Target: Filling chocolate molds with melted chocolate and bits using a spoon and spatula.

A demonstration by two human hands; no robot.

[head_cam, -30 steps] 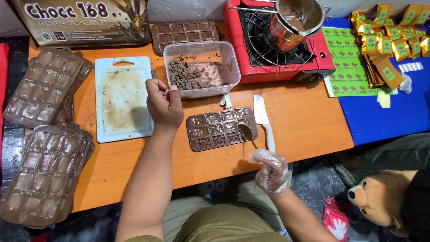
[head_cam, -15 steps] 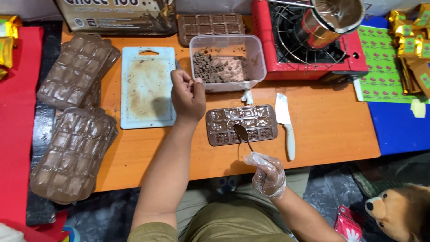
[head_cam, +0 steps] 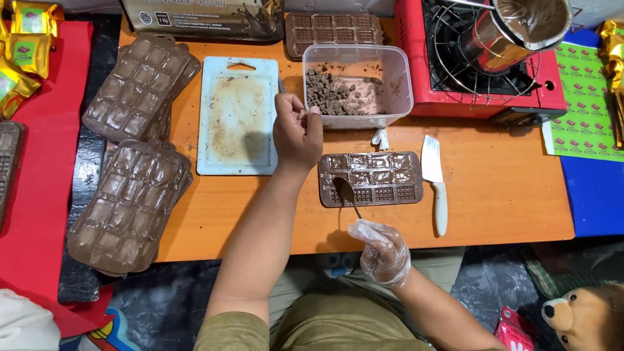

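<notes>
My bare left hand (head_cam: 298, 133) hovers above the orange table with its fingers curled shut, just left of a clear plastic tub (head_cam: 390, 62) of chopped chocolate bits. I cannot see anything in that hand. My right hand (head_cam: 380, 250), in a thin clear glove, holds a chocolate-coated spoon (head_cam: 346, 193) by its handle. The spoon's bowl rests over the lower left cells of a brown chocolate-bar mould (head_cam: 383, 177), whose upper cells look filled and glossy.
A white cutting board (head_cam: 237, 117) lies left of my left hand, a white knife (head_cam: 434, 182) right of the mould. A red portable stove (head_cam: 422, 71) carries a pot of melted chocolate (head_cam: 526, 26). Stacked moulds (head_cam: 130, 208) fill the left side; another mould (head_cam: 331, 29) lies behind the tub.
The spoon has moved leftward across the mould, from its right cells to its left cells. My left hand stays curled beside the tub. The camera view has shifted.
</notes>
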